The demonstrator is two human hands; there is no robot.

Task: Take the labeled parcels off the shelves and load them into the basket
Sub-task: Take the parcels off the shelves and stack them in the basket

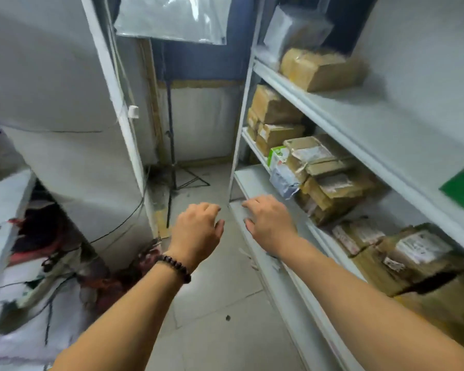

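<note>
A person stands in a narrow storeroom aisle, both bare arms stretched forward over the pale tiled floor (220, 303). The left hand (196, 228), with a dark bead bracelet (175, 266) on its wrist, hangs in the air above the floor, its fingers loosely curled downward and holding nothing. The right hand (268, 223) is just beside it, over the front edge of a low board of the white shelves (359, 124) that run along the right side. Its fingers are likewise relaxed and empty, and whether they touch the board cannot be told. The labeled parcels (330, 180), brown and wrapped in tape, lie on the shelves, apart from both hands. One large parcel sits on the upper board. A stacked group fills the middle board toward its far end, with a green-and-white carton (277, 156) among them. More, bearing white labels, rest on the board below, nearer the camera. At the end of the aisle a black tripod (172, 167) stands against the wall, and a clear plastic bag (177, 17) hangs above it. The edges of the view are blurred.
</note>
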